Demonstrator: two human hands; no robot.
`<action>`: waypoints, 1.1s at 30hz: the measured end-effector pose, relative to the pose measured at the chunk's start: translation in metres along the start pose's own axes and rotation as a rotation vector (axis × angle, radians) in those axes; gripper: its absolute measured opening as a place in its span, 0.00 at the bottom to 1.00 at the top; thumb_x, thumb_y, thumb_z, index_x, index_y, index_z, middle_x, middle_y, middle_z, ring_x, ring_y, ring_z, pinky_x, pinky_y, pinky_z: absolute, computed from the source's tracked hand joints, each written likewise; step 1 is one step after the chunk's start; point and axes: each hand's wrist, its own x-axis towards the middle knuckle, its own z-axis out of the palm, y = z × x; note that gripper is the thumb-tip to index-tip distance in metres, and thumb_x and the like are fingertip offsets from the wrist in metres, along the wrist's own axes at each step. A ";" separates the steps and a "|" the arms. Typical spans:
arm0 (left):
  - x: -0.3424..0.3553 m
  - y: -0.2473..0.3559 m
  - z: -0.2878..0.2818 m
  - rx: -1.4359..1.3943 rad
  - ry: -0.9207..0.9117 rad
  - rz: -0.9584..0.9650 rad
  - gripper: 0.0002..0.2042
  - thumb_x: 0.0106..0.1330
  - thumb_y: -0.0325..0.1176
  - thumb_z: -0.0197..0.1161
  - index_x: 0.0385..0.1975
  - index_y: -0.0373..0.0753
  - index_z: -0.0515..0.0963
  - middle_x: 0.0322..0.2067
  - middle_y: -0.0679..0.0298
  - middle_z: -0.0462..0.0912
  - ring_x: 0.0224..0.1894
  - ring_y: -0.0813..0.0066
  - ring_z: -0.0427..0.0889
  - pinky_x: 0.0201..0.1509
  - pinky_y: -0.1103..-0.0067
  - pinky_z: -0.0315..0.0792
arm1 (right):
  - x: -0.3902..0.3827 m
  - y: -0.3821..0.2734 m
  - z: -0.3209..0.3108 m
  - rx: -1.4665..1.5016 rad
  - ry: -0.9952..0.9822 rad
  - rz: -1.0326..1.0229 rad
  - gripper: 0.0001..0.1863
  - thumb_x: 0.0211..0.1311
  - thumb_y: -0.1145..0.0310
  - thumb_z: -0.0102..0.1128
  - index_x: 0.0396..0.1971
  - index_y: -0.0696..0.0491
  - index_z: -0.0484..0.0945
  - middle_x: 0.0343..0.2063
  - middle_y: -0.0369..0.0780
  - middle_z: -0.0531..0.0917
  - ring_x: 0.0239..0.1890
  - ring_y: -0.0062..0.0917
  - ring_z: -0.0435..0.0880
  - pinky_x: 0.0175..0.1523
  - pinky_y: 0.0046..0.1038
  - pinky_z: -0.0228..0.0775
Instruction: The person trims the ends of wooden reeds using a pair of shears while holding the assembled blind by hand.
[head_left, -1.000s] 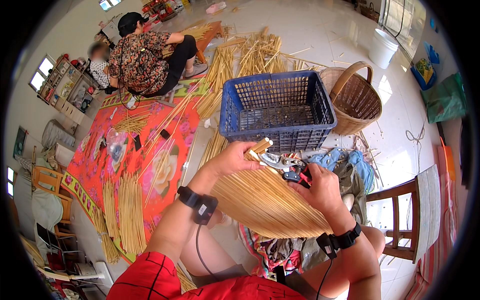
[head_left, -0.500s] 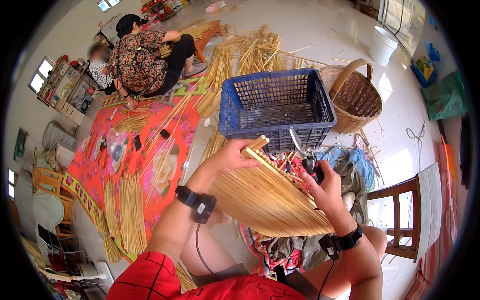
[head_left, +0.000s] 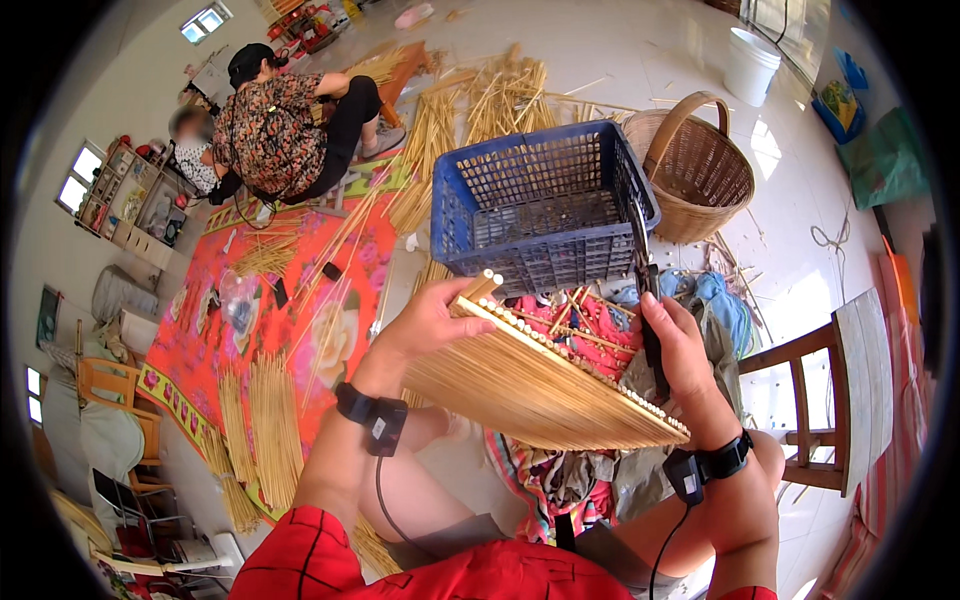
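Note:
A flat panel of straw-coloured stalks (head_left: pixel 530 385), set tightly side by side, slants above my lap. My left hand (head_left: pixel 425 322) is closed on its upper left corner, where the ends of a few thicker stalks poke up past the thumb. Along the upper right edge the cut ends form a pale row. Beyond that edge, my right hand (head_left: pixel 682 350) grips a pair of scissors (head_left: pixel 648 285) with black handles. The blades point up and away beside the blue crate, apart from the panel. Part of the handles is hidden by the fingers.
Ahead stand a blue plastic crate (head_left: pixel 540 262) and a handled wicker basket (head_left: pixel 705 205). Crumpled cloths (head_left: pixel 725 315) lie below them. Stalk bundles (head_left: pixel 275 425) rest on a red floral mat (head_left: pixel 355 310). A person (head_left: pixel 270 140) sits far left; a wooden stool (head_left: pixel 860 390) stands right.
My right hand has drawn the scissors back to the right, away from the panel's edge, and turned their blades upright. The panel has tilted, so more cut ends face up.

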 end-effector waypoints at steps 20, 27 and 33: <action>-0.121 0.004 0.199 0.913 -0.050 0.652 0.26 0.42 0.29 0.72 0.47 0.37 0.79 0.44 0.61 0.82 0.41 0.62 0.81 0.43 0.69 0.76 | -0.125 -0.024 -0.119 0.748 0.351 0.131 0.16 0.61 0.59 0.67 0.37 0.55 0.74 0.29 0.39 0.79 0.30 0.27 0.81 0.37 0.28 0.76; -0.121 -0.018 0.213 0.738 -0.295 0.607 0.24 0.44 0.33 0.74 0.45 0.38 0.77 0.43 0.60 0.79 0.43 0.61 0.80 0.45 0.70 0.76 | -0.259 0.052 -0.054 0.666 0.278 0.379 0.19 0.62 0.61 0.63 0.47 0.58 0.73 0.37 0.41 0.82 0.40 0.27 0.82 0.46 0.29 0.76; -0.125 -0.026 0.218 0.716 -0.335 0.569 0.23 0.47 0.36 0.73 0.44 0.38 0.75 0.44 0.60 0.77 0.48 0.59 0.78 0.51 0.68 0.75 | -0.276 0.090 -0.010 0.739 0.035 0.582 0.22 0.62 0.59 0.65 0.48 0.60 0.74 0.40 0.42 0.83 0.44 0.28 0.82 0.53 0.31 0.74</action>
